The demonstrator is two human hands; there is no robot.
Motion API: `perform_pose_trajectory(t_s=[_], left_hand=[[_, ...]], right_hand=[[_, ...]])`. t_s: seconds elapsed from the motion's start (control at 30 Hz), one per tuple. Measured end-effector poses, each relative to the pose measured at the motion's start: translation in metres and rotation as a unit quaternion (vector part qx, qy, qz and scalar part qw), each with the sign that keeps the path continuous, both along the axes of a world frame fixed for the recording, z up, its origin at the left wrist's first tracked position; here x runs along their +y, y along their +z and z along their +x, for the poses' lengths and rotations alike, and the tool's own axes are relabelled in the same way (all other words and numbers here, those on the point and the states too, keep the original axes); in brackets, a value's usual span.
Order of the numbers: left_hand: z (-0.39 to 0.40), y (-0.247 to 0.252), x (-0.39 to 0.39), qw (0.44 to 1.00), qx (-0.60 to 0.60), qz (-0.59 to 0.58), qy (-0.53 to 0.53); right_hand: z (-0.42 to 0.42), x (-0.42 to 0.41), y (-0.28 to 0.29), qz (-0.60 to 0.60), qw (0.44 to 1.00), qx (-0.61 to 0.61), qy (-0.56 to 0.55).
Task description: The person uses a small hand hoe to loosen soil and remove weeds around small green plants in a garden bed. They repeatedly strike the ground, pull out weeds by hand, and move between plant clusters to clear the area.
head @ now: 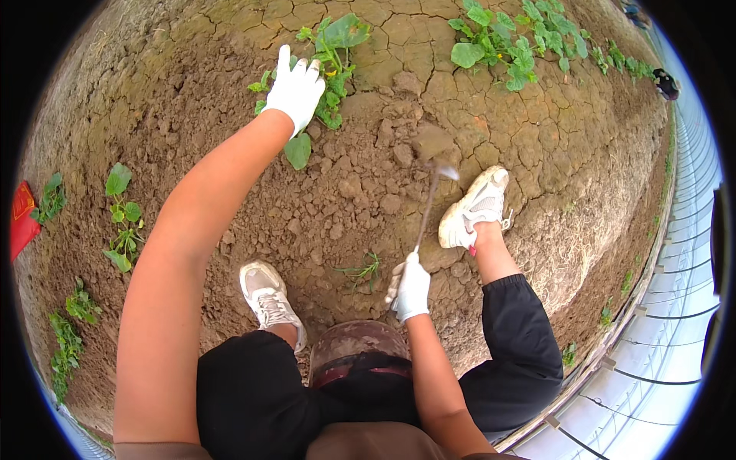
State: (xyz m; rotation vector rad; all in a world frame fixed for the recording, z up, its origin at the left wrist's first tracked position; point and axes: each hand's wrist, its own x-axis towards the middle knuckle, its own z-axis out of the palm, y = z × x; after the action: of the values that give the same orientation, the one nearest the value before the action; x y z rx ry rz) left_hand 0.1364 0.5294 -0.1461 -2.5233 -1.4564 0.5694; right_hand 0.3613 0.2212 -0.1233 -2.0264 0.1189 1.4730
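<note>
My left hand [294, 89], in a white glove with soiled fingertips, reaches over a leafy vine plant [336, 75] with a small yellow flower. Its fingers are spread, and whether they touch the leaves cannot be told. In a white glove too, my right hand [411, 286] grips the lower end of a thin-shafted hand hoe [427, 213]. The hoe's metal head is blurred and lies by a clod of soil, which is blurred too, left of my right shoe. Loose, crumbled soil [339, 195] spreads between the plant and my feet.
My shoes [480, 207] stand apart on the soil, with a dirty round seat [359, 345] beneath me. A grass tuft [365, 269] grows between them. More vines [517, 43] stand upper right and at left [122, 215], near a red packet [23, 221]. Greenhouse film [661, 333] curves along the right.
</note>
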Motion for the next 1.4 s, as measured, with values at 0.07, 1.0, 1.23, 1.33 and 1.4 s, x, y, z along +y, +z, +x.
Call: perform_pose_trajectory(t_s=[0.07,1.0,1.23,1.33,1.4], left_hand=[[-0.003,0.001,-0.005,1.0,0.007,-0.011,0.003],[0.002,0.002,-0.011,0.999,-0.032,-0.02,0.023],[-0.021,0.002,-0.011,0.999,0.005,-0.013,0.032],[0.0,0.006,-0.01,1.0,-0.015,-0.013,0.02],[0.009,0.005,-0.011,1.0,-0.024,-0.016,0.011]], right_hand=[[0.007,0.012,0.013,0.027,0.998,0.001,-0.055],[0.031,0.031,-0.025,-0.01,0.997,-0.042,0.061],[0.053,0.15,-0.015,0.217,0.964,-0.145,0.05],[0.1,0.187,-0.04,0.166,0.889,-0.391,0.172],[0.104,0.173,-0.073,0.068,0.85,-0.441,0.278]])
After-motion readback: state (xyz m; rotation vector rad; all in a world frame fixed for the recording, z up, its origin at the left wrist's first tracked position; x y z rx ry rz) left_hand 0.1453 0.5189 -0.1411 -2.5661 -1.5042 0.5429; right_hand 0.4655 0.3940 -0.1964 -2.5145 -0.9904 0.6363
